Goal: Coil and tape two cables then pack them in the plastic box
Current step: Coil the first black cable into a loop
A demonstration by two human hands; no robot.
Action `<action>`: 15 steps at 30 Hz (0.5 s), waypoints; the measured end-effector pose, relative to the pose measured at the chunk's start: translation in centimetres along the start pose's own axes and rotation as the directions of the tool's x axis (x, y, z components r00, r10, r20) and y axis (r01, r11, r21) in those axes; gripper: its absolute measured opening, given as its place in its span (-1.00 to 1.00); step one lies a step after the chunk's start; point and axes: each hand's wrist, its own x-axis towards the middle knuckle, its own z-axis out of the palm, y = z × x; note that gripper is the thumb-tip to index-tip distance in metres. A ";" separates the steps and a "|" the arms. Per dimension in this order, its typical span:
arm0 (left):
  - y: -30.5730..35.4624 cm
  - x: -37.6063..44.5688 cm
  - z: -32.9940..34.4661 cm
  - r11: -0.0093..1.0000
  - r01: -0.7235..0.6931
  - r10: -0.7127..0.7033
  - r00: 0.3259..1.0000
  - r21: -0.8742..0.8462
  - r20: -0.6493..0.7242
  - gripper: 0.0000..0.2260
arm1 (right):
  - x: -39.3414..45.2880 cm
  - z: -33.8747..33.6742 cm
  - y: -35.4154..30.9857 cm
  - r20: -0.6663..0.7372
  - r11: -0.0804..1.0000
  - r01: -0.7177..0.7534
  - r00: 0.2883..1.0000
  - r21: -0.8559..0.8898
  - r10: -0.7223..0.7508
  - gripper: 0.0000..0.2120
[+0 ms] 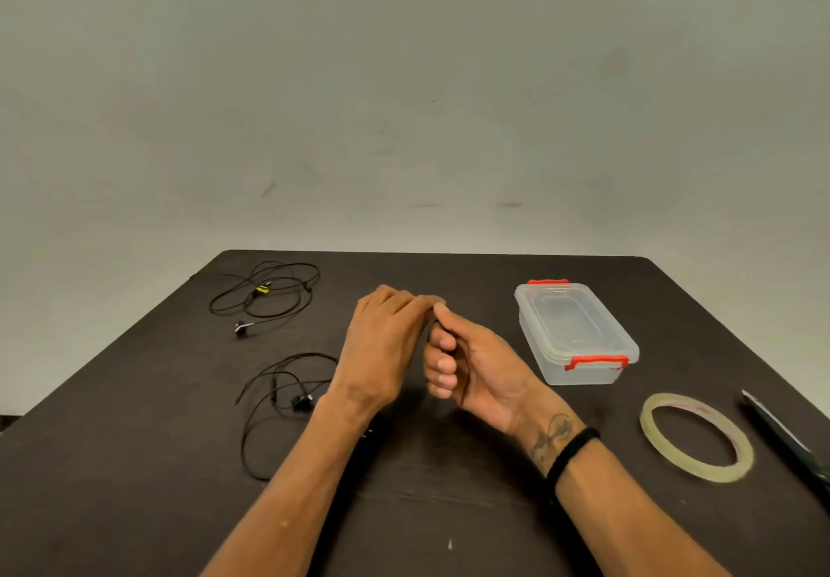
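Dark matte table, plain pale wall behind. On the right of the table lies a flat ring of clear tape; just beside it at the edge, a black-handled tool, likely scissors, partly cut off. The plastic box is clear, rectangular with rounded corners, lid on, red latches at both ends, right of the hands. Far left, one thin black cable in a loose tangle with a yellow tag. Nearer, a second black cable with earbuds, uncoiled; part of it runs behind the left forearm. The hands meet mid-table. Right hand is curled tight round something dark, barely visible. Left hand, fingertips meet the right thumb; whether it pinches anything I can't tell. A black band is on the right wrist.
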 end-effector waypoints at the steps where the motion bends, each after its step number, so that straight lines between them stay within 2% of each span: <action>1: 0.0 -0.1 -0.1 1.000 0.012 -0.012 1.000 0.001 -0.001 -0.69 | -0.1 0.2 0.1 0.020 1.000 -0.012 1.000 -0.020 0.013 -0.55; 6: 0.4 -0.6 -0.8 0.993 0.117 -0.118 0.992 -0.026 -0.036 -0.62 | -0.3 0.9 -0.1 0.071 1.000 0.007 0.997 -0.002 -0.007 -0.56; 8: 1.4 -0.8 -0.8 0.974 0.191 -0.190 0.982 -0.118 0.015 -0.64 | -0.3 0.7 -0.3 0.080 0.995 0.045 0.995 0.085 -0.051 -0.58; 11: 3.4 -0.4 -0.7 0.867 0.354 -0.321 0.935 -0.351 0.151 -0.68 | -0.2 0.3 -0.9 0.087 0.959 0.088 0.990 0.269 -0.115 -0.61; 15: 4.8 -0.1 -0.3 0.825 0.441 -0.386 0.897 -0.355 0.216 -0.82 | -0.2 -0.3 -1.6 -0.001 0.875 0.200 0.975 0.441 -0.223 -0.58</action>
